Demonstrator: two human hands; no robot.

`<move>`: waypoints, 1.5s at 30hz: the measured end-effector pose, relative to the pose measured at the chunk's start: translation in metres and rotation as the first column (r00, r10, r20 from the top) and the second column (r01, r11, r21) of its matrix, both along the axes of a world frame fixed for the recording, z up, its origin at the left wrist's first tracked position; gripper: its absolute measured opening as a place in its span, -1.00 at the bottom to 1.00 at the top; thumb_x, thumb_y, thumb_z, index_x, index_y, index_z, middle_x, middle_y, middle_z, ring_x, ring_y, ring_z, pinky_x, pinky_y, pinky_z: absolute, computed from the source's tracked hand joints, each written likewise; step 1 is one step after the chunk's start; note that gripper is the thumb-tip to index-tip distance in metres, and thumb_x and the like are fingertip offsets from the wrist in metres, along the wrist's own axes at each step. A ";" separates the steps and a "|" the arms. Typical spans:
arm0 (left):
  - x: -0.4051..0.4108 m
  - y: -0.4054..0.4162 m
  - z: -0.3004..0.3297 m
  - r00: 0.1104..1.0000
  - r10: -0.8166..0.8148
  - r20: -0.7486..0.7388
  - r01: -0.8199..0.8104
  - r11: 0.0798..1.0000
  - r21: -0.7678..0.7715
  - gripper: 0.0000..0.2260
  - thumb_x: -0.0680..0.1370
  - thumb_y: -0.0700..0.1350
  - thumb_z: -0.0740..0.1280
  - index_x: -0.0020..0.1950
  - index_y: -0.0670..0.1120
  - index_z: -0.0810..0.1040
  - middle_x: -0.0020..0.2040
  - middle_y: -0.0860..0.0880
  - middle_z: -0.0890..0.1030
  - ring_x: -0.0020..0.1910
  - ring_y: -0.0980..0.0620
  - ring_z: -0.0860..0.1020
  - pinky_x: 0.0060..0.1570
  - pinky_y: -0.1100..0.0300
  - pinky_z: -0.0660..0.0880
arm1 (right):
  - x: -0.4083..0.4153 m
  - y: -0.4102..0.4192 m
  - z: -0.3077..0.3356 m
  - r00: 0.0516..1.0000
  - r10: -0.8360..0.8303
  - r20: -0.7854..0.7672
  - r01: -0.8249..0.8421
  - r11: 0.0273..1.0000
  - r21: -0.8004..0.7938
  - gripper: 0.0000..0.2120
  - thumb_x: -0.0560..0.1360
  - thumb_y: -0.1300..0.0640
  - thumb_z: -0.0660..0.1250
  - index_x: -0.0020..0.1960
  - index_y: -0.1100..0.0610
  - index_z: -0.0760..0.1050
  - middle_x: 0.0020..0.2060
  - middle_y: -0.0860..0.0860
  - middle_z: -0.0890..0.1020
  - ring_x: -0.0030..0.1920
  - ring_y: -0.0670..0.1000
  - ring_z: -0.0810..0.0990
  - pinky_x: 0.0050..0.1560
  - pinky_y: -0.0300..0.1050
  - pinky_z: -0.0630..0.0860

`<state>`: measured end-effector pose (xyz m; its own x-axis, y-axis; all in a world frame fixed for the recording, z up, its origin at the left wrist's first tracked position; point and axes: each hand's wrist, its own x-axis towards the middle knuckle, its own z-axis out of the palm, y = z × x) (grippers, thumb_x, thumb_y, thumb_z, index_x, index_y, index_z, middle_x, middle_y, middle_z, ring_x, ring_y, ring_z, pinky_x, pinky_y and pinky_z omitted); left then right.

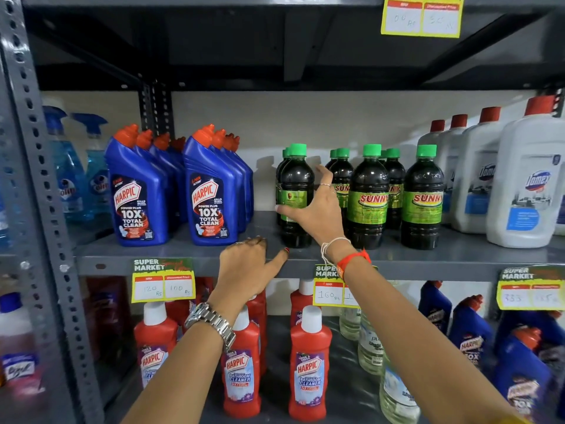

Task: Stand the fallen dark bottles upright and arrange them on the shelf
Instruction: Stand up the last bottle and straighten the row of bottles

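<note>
Dark bottles (368, 194) upright, rear ones half-hidden, right hand (315, 209) perhaps touching one

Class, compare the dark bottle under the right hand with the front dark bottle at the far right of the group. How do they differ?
1. The left bottle has the right hand around it; the right bottle stands untouched.
2. The left bottle's label faces away from us, no brand name showing; the right bottle's reads SUNNY.

Both stand upright at the shelf front, with green caps and green labels.

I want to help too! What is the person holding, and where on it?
The right hand grips a dark bottle around its labelled middle. The left hand holds nothing, resting on the shelf edge.
</note>
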<state>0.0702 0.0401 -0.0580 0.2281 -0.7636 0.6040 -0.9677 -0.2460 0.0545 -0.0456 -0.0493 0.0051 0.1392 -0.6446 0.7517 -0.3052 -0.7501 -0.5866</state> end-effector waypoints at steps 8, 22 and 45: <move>-0.001 0.001 0.001 1.000 -0.008 -0.013 0.008 1.000 0.005 -0.34 0.45 0.33 -0.07 0.18 -0.09 0.56 0.16 -0.04 0.61 0.06 0.00 0.56 -0.19 0.15 0.34 | -0.002 -0.007 0.001 0.996 -0.029 -0.089 0.047 0.979 0.200 0.02 0.17 -0.06 0.60 0.42 0.26 0.13 0.18 0.14 0.53 0.22 0.13 0.52 0.19 -0.03 0.46; 0.000 0.000 0.000 1.000 0.000 -0.008 0.000 1.000 0.008 -0.33 0.44 0.34 -0.10 0.12 -0.08 0.56 0.12 -0.04 0.63 0.03 -0.03 0.57 -0.18 0.13 0.38 | -0.012 -0.026 0.008 0.968 0.245 -0.058 -0.189 0.860 0.474 -0.27 0.16 -0.07 0.59 0.17 0.20 0.37 0.02 0.04 0.58 0.07 -0.01 0.53 0.21 -0.13 0.44; -0.006 0.005 0.005 1.000 -0.006 -0.020 0.007 0.999 0.053 -0.36 0.50 0.30 -0.04 0.37 -0.06 0.44 0.39 -0.02 0.46 0.28 0.00 0.47 0.01 0.14 0.38 | -0.010 -0.015 -0.002 0.980 0.188 -0.060 -0.151 0.911 0.383 -0.17 0.26 0.02 0.57 0.34 0.20 0.19 0.11 0.04 0.55 0.21 0.05 0.52 0.07 -0.24 0.37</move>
